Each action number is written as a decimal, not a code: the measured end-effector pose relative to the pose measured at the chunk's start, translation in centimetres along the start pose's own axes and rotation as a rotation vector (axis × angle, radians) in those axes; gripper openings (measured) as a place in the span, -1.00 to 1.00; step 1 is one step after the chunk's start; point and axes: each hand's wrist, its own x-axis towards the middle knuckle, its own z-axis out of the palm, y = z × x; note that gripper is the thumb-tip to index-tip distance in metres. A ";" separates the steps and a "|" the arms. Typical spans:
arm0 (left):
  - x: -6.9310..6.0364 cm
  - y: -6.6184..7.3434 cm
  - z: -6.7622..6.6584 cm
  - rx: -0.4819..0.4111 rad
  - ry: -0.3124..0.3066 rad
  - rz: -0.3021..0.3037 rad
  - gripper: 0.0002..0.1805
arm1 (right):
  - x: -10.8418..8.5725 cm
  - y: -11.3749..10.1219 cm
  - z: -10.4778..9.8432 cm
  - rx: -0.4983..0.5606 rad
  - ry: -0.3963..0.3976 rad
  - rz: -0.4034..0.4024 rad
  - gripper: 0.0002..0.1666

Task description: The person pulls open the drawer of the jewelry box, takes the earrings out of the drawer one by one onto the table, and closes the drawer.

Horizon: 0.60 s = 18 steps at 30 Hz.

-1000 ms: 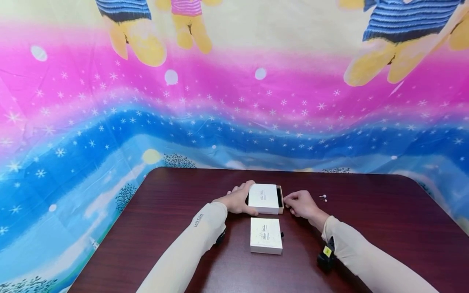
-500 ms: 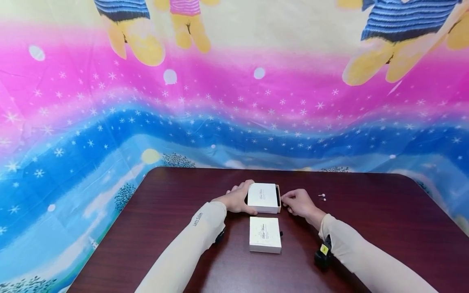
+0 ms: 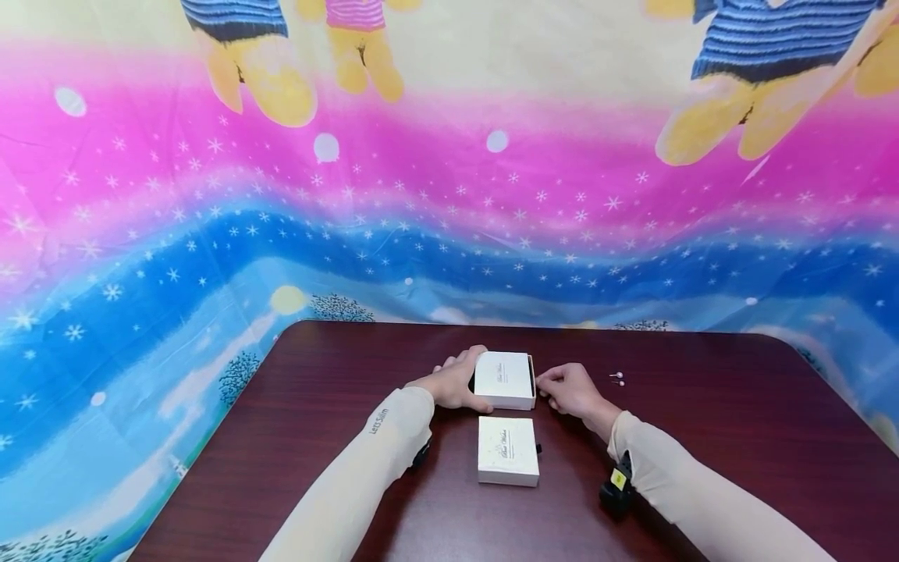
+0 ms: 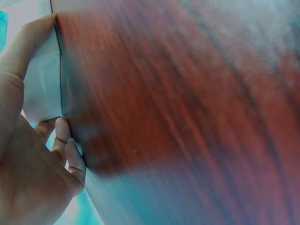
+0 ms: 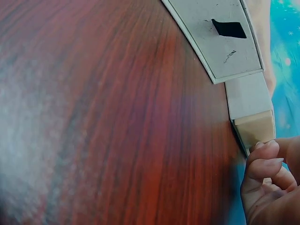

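In the head view, my left hand (image 3: 458, 382) grips a white gift box (image 3: 502, 377) by its left end, thumb along the near side and fingers on the far side. The left wrist view shows that thumb (image 4: 33, 40) against the box wall. From the box's right end a tan-edged inner drawer (image 5: 255, 126) sticks out slightly. My right hand (image 3: 572, 390) touches this end with thumb and fingertips close together and fingers curled. Whether they pinch anything is hidden. Nearer me lies a second white gift box (image 3: 508, 451), its black ribbon tab (image 5: 229, 29) at the right end.
Two small pearl-topped pieces, like stud earrings (image 3: 618, 377), lie right of my right hand. Everything rests on a dark red-brown wooden table (image 3: 737, 421). A printed cloth backdrop (image 3: 449, 179) hangs behind the table's far edge.
The drawer has slid left into the far box, narrowing the dark gap at its right end. My right hand has moved slightly left with it. The left hand keeps its grip.
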 end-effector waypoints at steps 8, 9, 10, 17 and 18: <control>0.6 -0.5 0.3 -0.006 0.001 -0.002 0.19 | 0.0 -0.2 0.3 0.008 0.005 0.001 -0.70; 0.7 -0.6 0.4 -0.007 0.002 -0.002 0.20 | 0.0 -0.2 0.3 0.006 0.003 0.000 -0.70; 0.8 -0.7 0.5 -0.007 0.002 -0.003 0.21 | 0.1 -0.2 0.4 0.009 0.003 0.001 -0.70; 0.8 -0.8 0.5 -0.021 0.001 -0.005 0.21 | 0.2 -0.2 0.6 0.001 0.005 0.005 -0.70; 0.7 -0.8 0.5 -0.018 0.002 -0.006 0.20 | 0.3 -0.2 0.7 0.001 0.005 0.005 -0.71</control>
